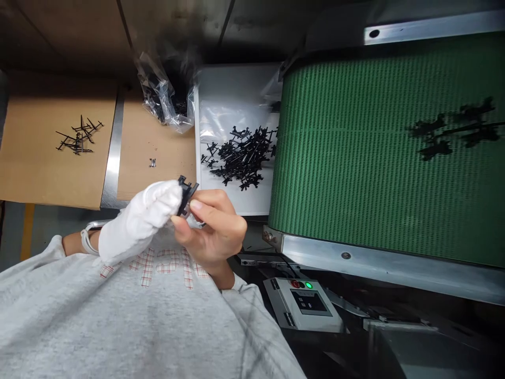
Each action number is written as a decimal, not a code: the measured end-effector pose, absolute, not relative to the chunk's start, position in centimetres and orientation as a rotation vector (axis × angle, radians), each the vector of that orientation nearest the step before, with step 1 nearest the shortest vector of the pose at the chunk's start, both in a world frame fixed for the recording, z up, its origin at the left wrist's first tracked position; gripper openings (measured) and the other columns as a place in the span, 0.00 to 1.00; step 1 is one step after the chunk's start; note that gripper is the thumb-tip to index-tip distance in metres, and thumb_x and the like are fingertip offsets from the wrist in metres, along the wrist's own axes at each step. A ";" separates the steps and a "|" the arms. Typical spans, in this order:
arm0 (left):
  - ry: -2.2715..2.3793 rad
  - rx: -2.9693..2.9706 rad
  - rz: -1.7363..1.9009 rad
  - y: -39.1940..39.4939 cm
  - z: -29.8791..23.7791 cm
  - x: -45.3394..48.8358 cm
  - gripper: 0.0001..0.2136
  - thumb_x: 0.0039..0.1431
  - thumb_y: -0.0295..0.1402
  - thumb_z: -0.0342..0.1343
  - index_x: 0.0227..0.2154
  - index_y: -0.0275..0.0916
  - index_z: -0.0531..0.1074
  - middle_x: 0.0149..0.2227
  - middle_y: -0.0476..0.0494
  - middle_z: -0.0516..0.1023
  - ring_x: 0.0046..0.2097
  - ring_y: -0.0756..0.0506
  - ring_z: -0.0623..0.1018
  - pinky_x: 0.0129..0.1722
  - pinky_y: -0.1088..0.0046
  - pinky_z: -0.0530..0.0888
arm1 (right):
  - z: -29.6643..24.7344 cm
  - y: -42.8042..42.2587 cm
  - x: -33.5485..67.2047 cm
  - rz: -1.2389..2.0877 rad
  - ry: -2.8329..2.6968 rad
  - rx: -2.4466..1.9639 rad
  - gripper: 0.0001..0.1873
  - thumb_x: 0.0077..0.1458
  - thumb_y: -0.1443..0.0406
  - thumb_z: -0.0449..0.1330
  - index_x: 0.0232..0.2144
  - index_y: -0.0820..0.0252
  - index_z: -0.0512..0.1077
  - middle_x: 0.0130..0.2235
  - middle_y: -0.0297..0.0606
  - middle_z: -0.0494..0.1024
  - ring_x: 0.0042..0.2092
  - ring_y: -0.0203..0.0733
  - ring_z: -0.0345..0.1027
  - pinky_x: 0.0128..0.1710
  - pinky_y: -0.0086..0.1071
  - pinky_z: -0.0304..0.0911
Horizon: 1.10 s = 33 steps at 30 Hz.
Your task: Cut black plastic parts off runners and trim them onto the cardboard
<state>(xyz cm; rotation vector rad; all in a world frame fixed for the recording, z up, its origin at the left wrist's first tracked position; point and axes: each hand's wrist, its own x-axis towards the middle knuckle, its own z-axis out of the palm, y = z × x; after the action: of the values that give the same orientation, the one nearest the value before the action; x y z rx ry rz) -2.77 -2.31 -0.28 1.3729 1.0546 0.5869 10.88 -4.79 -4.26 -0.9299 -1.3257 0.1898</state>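
Note:
My left hand [138,218] wears a white glove and is closed around a small black plastic part [186,192]. My bare right hand [213,229] pinches the same part from the other side with thumb and fingers. Both hands are held close to my chest, above my grey sweatshirt. Just beyond them a white tray [236,84] holds a heap of black plastic parts [240,155].
A green ribbed conveyor belt [355,158] on the right carries blurred black parts [453,131]. Cardboard [35,168] at left holds a small pile of thin black sprue pieces [79,137]. A clear plastic bag [165,97] lies behind. A control box [303,302] with red and green lights sits below.

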 end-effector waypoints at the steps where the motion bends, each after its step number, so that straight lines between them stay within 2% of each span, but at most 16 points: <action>1: 1.051 1.366 0.620 -2.2 -0.3 -2.7 0.14 0.64 0.50 0.55 0.38 0.43 0.73 0.35 0.48 0.75 0.40 0.46 0.78 0.43 0.67 0.80 | -4.4 -4.7 10.9 0.206 -1.309 -0.918 0.07 0.66 0.63 0.61 0.45 0.56 0.69 0.30 0.29 0.69 0.27 0.32 0.66 0.21 0.26 0.62; 4: 1.097 1.569 0.542 -0.2 -1.9 -1.9 0.17 0.69 0.47 0.47 0.28 0.41 0.67 0.29 0.47 0.72 0.32 0.47 0.73 0.38 0.68 0.76 | -5.3 -4.7 11.4 0.298 -1.224 -0.919 0.11 0.65 0.59 0.62 0.46 0.54 0.67 0.29 0.26 0.65 0.25 0.31 0.59 0.19 0.24 0.56; 5: 1.156 1.704 0.450 1.2 -2.9 -1.6 0.17 0.70 0.43 0.44 0.27 0.41 0.66 0.31 0.45 0.73 0.33 0.46 0.74 0.40 0.67 0.75 | -5.7 -4.8 11.7 0.347 -1.194 -0.942 0.11 0.64 0.58 0.62 0.46 0.52 0.66 0.29 0.25 0.64 0.24 0.30 0.55 0.19 0.24 0.54; 7: 1.322 1.928 0.320 5.0 -5.5 -0.9 0.13 0.68 0.36 0.47 0.27 0.40 0.67 0.35 0.42 0.76 0.40 0.44 0.75 0.48 0.65 0.73 | -6.6 -5.2 12.3 0.424 -1.153 -1.021 0.12 0.63 0.58 0.64 0.43 0.51 0.66 0.29 0.24 0.63 0.24 0.29 0.54 0.21 0.24 0.53; 10: 1.470 1.983 0.299 12.3 -9.3 0.0 0.13 0.68 0.36 0.51 0.26 0.39 0.67 0.35 0.38 0.77 0.46 0.39 0.76 0.54 0.60 0.70 | -7.9 -6.1 13.2 0.556 -1.077 -1.176 0.13 0.60 0.57 0.66 0.40 0.52 0.65 0.30 0.25 0.65 0.25 0.30 0.58 0.23 0.25 0.56; 13: 1.593 1.992 0.272 18.3 -11.1 1.1 0.13 0.69 0.35 0.51 0.29 0.36 0.71 0.36 0.37 0.78 0.46 0.38 0.78 0.53 0.56 0.72 | -8.6 -6.7 13.7 0.580 -1.070 -1.251 0.12 0.59 0.60 0.66 0.38 0.53 0.66 0.31 0.27 0.68 0.26 0.31 0.60 0.24 0.26 0.58; 16: 1.609 2.024 0.252 20.9 -10.9 2.0 0.13 0.69 0.40 0.55 0.41 0.34 0.75 0.43 0.40 0.79 0.46 0.43 0.79 0.51 0.57 0.76 | -8.7 -7.0 14.0 0.551 -1.035 -1.316 0.11 0.59 0.60 0.65 0.37 0.54 0.66 0.32 0.29 0.68 0.26 0.31 0.61 0.23 0.26 0.59; 19: 1.555 2.083 0.243 21.2 -10.1 2.2 0.18 0.68 0.45 0.57 0.47 0.33 0.75 0.47 0.42 0.79 0.45 0.45 0.80 0.50 0.60 0.79 | -8.7 -6.9 14.3 0.539 -0.986 -1.374 0.11 0.60 0.59 0.65 0.37 0.54 0.66 0.33 0.30 0.69 0.27 0.32 0.62 0.24 0.26 0.60; 23: 1.579 2.120 0.195 20.6 -10.5 1.0 0.17 0.68 0.43 0.57 0.49 0.35 0.74 0.51 0.39 0.78 0.49 0.42 0.79 0.52 0.57 0.78 | -9.2 -6.8 14.7 0.584 -0.952 -1.405 0.12 0.59 0.58 0.65 0.35 0.55 0.66 0.32 0.30 0.69 0.27 0.31 0.62 0.24 0.25 0.61; 26: 1.653 2.112 0.125 18.4 -12.7 -1.3 0.19 0.68 0.44 0.56 0.53 0.35 0.73 0.55 0.38 0.76 0.54 0.40 0.77 0.57 0.53 0.76 | -9.5 -6.7 14.8 0.633 -0.947 -1.410 0.13 0.58 0.58 0.66 0.34 0.55 0.66 0.32 0.30 0.69 0.27 0.32 0.64 0.23 0.26 0.62; 33: 1.697 1.951 -0.144 9.0 -20.3 -6.8 0.21 0.66 0.40 0.60 0.58 0.38 0.70 0.59 0.36 0.73 0.57 0.37 0.76 0.58 0.48 0.75 | -10.0 -6.1 14.2 0.767 -0.970 -1.389 0.12 0.58 0.59 0.66 0.36 0.55 0.66 0.33 0.31 0.69 0.31 0.33 0.66 0.28 0.26 0.65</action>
<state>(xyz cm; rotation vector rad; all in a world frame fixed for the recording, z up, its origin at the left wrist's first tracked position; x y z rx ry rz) -6.80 9.02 -20.34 1.9512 1.6971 -0.1443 14.16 -6.09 -10.02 -1.3890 -0.9705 0.7668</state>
